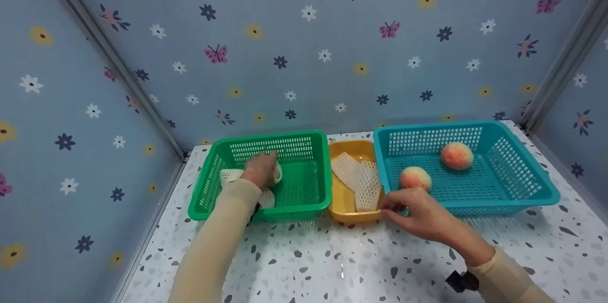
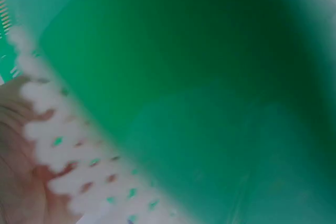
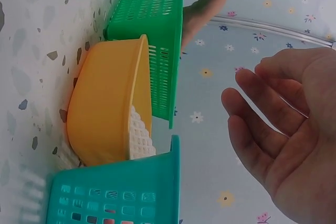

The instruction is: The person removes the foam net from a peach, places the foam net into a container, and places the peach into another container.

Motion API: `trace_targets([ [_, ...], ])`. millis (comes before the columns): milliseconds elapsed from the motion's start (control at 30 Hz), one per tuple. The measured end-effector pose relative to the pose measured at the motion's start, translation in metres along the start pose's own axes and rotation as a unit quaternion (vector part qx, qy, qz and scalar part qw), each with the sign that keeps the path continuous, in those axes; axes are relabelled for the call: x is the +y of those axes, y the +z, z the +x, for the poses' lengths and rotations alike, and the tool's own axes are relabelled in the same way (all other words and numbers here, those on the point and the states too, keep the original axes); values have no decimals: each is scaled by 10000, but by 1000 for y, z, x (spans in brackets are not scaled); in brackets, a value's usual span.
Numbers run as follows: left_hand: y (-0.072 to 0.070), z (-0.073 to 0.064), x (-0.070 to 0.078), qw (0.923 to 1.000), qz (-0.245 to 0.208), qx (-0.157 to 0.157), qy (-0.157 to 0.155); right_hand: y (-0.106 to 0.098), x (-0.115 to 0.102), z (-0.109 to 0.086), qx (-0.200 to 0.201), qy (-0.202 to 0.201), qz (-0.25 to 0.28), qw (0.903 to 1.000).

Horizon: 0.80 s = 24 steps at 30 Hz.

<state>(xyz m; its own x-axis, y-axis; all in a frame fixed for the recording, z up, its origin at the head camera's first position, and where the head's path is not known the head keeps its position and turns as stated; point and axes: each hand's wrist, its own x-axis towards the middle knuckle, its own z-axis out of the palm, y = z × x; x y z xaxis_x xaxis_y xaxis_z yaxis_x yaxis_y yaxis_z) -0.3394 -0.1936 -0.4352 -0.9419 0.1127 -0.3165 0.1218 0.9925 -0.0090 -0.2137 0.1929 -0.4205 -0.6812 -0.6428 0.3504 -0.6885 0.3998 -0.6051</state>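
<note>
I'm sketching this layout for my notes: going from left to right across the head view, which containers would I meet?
Green rectangular perforated plastic basket → yellow round-cornered plastic tray → teal rectangular perforated plastic basket.

The plain cream left sleeve (image 1: 213,241) ends close behind the bare left hand (image 1: 259,170). Behind the bare right hand (image 1: 423,213), a matching right sleeve (image 1: 510,278) has a black, blocky wrist camera (image 1: 460,281) at its cuff.
</note>
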Motion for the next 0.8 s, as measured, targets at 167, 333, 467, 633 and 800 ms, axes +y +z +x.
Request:
trace_targets([
  [167,14,6,1,9983,380,335,-295,-1,2,-1,3,-13,138,9999],
  [333,25,8,3,9961,628,565,-248,0,3,-3,20,34,133,9999],
  [467,26,9,1,9960,548,630,-328,1,3,-5,-13,84,132,9999],
  [633,21,6,-1,9970,56,743,-223,-3,1,-6,48,111,212,9997],
  [800,6,2,4,9949,-671,752,-58,-11,-1,-9,123,103,174,9997],
])
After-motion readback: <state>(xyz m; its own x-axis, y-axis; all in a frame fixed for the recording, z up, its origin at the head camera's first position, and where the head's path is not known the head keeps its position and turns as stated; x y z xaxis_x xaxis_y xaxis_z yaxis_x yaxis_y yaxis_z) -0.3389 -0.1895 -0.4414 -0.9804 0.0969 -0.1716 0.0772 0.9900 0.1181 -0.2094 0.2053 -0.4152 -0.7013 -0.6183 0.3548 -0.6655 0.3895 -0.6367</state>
